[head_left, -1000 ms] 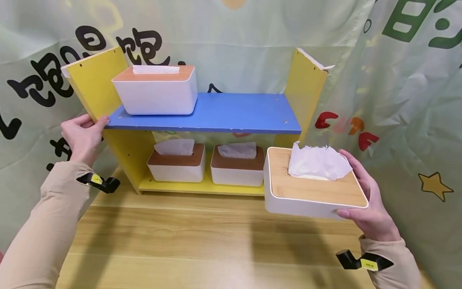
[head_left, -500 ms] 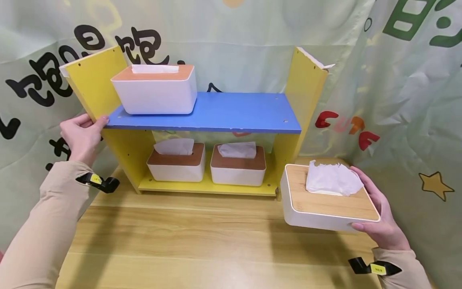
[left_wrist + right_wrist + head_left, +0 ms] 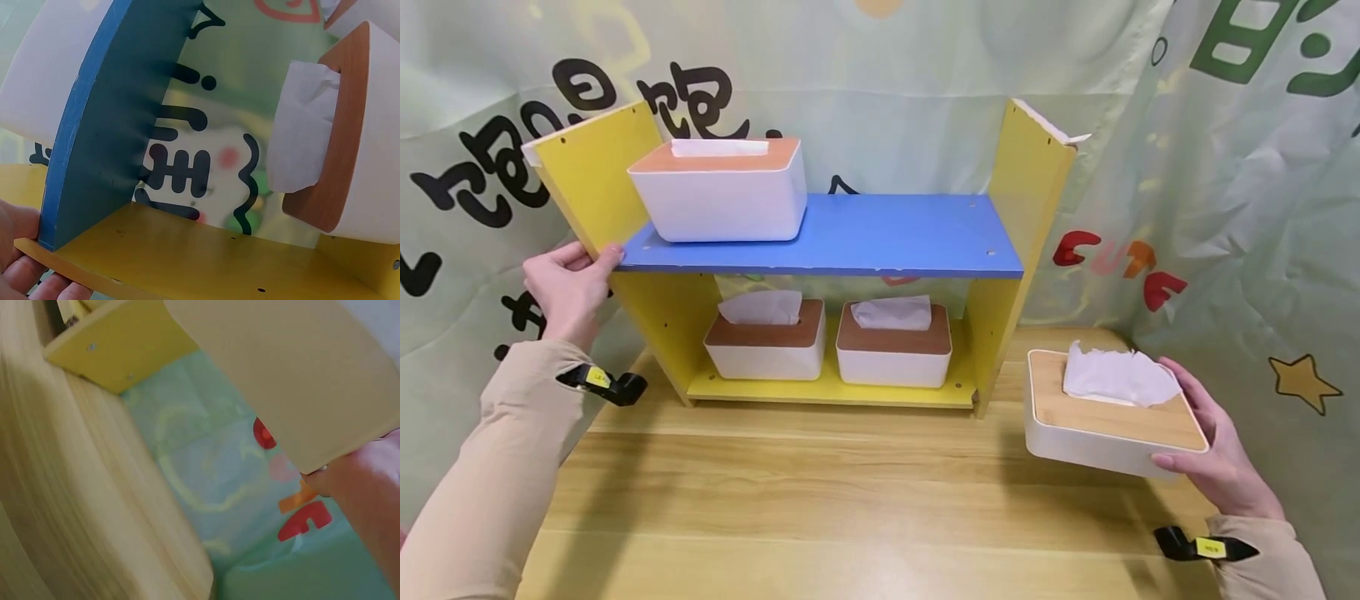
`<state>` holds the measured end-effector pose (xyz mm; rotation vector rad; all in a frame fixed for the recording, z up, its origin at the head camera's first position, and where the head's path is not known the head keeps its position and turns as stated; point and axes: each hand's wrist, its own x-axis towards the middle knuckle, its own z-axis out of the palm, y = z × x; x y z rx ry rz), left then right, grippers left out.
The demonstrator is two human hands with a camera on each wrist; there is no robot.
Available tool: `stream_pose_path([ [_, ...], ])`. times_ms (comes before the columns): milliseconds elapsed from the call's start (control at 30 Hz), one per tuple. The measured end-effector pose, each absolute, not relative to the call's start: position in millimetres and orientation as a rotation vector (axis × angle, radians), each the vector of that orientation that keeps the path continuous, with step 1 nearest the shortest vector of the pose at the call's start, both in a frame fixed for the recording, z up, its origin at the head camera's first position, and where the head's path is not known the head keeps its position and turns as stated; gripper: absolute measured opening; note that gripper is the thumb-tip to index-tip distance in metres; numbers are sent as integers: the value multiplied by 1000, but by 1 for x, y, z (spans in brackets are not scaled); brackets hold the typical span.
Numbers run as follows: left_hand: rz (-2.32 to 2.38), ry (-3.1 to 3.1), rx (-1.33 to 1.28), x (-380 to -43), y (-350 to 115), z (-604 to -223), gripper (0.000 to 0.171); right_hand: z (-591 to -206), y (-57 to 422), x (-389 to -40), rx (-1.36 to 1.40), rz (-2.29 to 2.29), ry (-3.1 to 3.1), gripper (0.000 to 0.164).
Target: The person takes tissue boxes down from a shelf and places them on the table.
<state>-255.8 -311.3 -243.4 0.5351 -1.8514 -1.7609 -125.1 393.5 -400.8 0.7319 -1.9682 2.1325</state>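
Note:
My right hand [image 3: 1225,454] grips the right end of a tissue box [image 3: 1101,421], thumb on the front and fingers behind. This box has a light wooden lid, white sides and a torn tissue standing up; it is over the table, right of a yellow and blue shelf [image 3: 895,237]. In the right wrist view the box's underside [image 3: 287,381] shows, tilted above the tabletop. My left hand [image 3: 568,287] holds the front edge of the shelf's left side panel [image 3: 606,179], beside the blue board. The left wrist view shows its fingers [image 3: 25,272] curled around that yellow edge.
A tissue box [image 3: 718,200] stands at the left on the blue board. Two more, a left one [image 3: 765,358] and a right one [image 3: 895,365], sit on the yellow bottom board. A printed curtain [image 3: 910,50] hangs behind the wooden table [image 3: 820,500].
My right hand has carried its tissue box right and down, away from the shelf's right panel, uncovering the lower right corner. My left hand keeps its hold on the left panel.

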Motion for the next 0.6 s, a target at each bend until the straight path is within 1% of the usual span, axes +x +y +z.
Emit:
stream_pose_path([
  [333,-1760,-1845,495,-258,-310,-242,54,-411,401,-149,644,2121,-2044,100],
  [600,-1718,-1876,520,-256,-310,-244,55,-416,403,-168,685,2186,-2025,96],
])
